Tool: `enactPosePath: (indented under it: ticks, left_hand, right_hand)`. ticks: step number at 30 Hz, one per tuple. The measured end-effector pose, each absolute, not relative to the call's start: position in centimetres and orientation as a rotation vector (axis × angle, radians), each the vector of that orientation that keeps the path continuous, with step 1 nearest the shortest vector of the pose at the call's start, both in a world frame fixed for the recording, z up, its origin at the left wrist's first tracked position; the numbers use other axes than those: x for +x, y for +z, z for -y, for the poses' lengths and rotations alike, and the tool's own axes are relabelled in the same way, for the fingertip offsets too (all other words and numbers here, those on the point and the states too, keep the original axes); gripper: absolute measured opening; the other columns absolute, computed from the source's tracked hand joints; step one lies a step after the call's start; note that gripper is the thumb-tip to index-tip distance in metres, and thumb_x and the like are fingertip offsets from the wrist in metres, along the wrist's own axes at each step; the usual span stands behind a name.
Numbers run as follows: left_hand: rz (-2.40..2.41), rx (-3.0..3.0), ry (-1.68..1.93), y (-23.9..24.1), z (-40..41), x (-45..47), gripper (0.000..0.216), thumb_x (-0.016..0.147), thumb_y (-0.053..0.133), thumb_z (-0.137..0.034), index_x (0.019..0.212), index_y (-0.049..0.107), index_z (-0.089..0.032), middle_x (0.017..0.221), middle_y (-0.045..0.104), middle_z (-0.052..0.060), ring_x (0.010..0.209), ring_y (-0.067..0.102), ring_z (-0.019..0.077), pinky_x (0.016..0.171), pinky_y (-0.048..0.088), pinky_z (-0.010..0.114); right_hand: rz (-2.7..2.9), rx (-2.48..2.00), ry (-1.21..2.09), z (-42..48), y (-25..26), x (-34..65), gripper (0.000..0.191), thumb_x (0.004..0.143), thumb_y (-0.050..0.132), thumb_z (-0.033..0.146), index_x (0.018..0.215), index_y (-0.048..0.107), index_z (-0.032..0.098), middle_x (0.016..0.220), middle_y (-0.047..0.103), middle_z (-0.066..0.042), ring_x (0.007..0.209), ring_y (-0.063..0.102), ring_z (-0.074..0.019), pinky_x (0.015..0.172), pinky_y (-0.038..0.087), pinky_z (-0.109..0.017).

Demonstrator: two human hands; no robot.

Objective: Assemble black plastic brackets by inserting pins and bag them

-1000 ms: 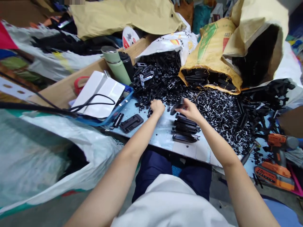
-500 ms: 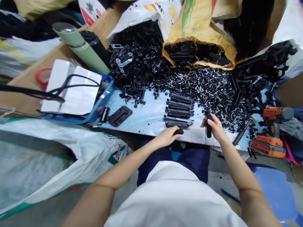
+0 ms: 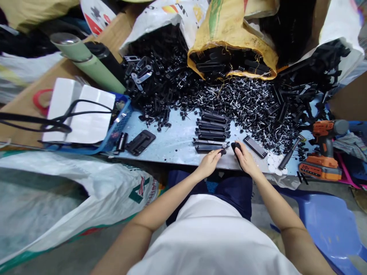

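My left hand (image 3: 210,163) is closed at the table's front edge, its fingertips pinching a small black plastic part (image 3: 223,151). Just to the right, my right hand (image 3: 246,159) grips a longer black plastic piece (image 3: 236,148), held tilted. The two held parts are close together but apart. Beyond my left hand lies a row of several long black plastic parts (image 3: 212,135), stacked side by side. A flat black piece with slotted ends (image 3: 255,146) rests on the table right of my right hand.
Behind are heaps of black-headed pins (image 3: 246,99) and black plastic parts (image 3: 160,76), with a yellow sack (image 3: 229,34). On the right lie a hammer (image 3: 288,156) and an orange cordless drill (image 3: 323,149). A blue basket (image 3: 107,141) and black holder (image 3: 141,142) are left.
My right hand has moved left and nearer to my left hand, its piece now tilted. The slotted black piece now shows lying on the table to the right. The view has shifted slightly.
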State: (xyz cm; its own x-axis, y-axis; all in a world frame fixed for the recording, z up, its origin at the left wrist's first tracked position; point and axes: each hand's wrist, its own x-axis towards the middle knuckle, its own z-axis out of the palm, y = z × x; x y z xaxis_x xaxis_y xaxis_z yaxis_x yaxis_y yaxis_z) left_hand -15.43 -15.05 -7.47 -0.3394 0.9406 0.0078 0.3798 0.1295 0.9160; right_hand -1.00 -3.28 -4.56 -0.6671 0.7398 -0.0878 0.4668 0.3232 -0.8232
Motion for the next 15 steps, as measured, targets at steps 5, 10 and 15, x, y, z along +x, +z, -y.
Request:
enactPosePath:
  ticks: [5,10,15]
  left_hand:
    - [-1.708,1.258,1.446,-6.0,15.5,-14.1,0.038,0.09,0.041,-0.032,0.122,0.054,-0.015,0.072,0.057,0.002,0.074,0.057,0.0148,0.078,0.047,0.029]
    - [-1.803,1.36,1.484,-5.7,16.0,-14.5,0.036,0.089,0.044,-0.032,0.119,0.056,-0.017,0.086,0.059,0.005,0.084,0.056,0.0164,0.081,0.046,0.031]
    - [-1.882,1.309,1.47,-6.5,17.1,-15.9,0.034,0.09,0.042,-0.032,0.118,0.056,-0.018,0.088,0.059,0.005,0.085,0.057,0.0161,0.081,0.047,0.032]
  right_hand:
    - [2.265,-0.873,1.576,4.7,-4.8,-1.5,0.056,0.09,0.027,0.052,0.136,0.038,0.023,0.109,0.059,-0.008,0.064,0.06,-0.0139,0.067,0.052,-0.032]
    - [2.541,-0.572,1.207,3.7,-4.2,-0.8,0.051,0.089,0.039,0.044,0.136,0.04,0.022,0.111,0.058,-0.01,0.084,0.06,-0.0185,0.079,0.049,-0.037]
    - [3.032,-0.157,0.675,3.0,-3.9,1.2,0.035,0.084,0.045,0.014,0.112,0.062,0.026,0.108,0.062,-0.006,0.107,0.053,-0.0218,0.103,0.028,-0.052]
